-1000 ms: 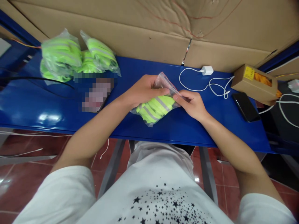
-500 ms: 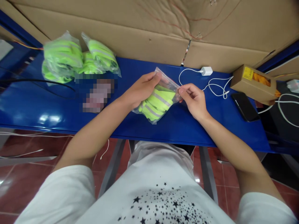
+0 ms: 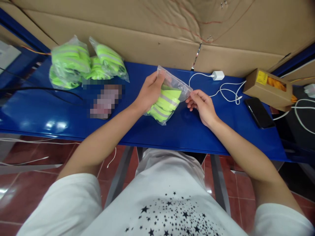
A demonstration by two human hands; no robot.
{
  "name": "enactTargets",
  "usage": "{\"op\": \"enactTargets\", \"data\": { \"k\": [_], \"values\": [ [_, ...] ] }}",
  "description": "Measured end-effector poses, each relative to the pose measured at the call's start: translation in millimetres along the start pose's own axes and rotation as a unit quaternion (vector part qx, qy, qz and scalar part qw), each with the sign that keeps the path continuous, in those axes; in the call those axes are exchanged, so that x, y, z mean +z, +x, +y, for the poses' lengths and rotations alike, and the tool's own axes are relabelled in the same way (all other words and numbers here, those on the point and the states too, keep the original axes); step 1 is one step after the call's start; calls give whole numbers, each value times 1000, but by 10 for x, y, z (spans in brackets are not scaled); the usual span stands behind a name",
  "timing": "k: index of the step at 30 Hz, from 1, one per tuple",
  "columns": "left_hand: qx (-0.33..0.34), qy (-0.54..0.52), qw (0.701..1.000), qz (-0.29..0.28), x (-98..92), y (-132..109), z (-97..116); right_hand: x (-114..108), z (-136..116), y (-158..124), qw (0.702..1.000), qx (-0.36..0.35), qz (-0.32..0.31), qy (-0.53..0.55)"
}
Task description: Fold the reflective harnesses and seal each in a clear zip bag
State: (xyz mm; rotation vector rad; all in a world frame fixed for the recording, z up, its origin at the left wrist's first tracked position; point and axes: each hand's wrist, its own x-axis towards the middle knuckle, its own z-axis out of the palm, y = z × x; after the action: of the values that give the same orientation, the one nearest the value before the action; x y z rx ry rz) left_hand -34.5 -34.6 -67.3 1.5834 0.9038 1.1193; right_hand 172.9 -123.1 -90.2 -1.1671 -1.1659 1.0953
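Note:
A clear plastic bag (image 3: 180, 86) holds a folded neon-yellow item with grey stripes (image 3: 164, 104), above the blue table. At the bag's upper left corner, my left hand (image 3: 150, 90) pinches the top edge between thumb and fingers. My right hand (image 3: 202, 105) grips the upper right corner with thumb and forefinger, its other fingers loosely curled beneath. The bag's top edge is stretched between both hands, and the striped item lies in its lower part.
Similar filled bags (image 3: 71, 64) sit at the back left of the blue table (image 3: 137, 132), near a blurred-out object (image 3: 105, 101). At right are a white charger (image 3: 218, 75) with cable, a black phone (image 3: 259, 113) and a cardboard box (image 3: 267, 95).
My left hand has shifted slightly left and up with its corner of the bag. The bag's top edge is more stretched out, and my right fingers have loosened beneath the corner.

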Motion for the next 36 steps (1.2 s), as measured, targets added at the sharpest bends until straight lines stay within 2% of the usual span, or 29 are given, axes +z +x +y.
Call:
{"op": "enactTargets", "data": {
  "k": [2,8,11,16,24,36],
  "values": [
    [12,2,1000,-3,10,-10,8,15,-7,-7,1000,-12,4,-3],
    [29,-10,999,-9,16,-15,-10,16,-72,-23,995,-68,76,-1],
    [59,-3,998,16,17,7,-67,16,-100,-23,997,-57,58,18],
    [70,12,997,19,22,14,-99,20,-107,-18,999,-12,44,18],
    [73,6,997,16,49,-29,-33,26,-103,-31,998,-41,53,-1],
    [72,17,997,-8,85,-96,68,32,-82,-33,997,-46,54,8]
  ]
}}
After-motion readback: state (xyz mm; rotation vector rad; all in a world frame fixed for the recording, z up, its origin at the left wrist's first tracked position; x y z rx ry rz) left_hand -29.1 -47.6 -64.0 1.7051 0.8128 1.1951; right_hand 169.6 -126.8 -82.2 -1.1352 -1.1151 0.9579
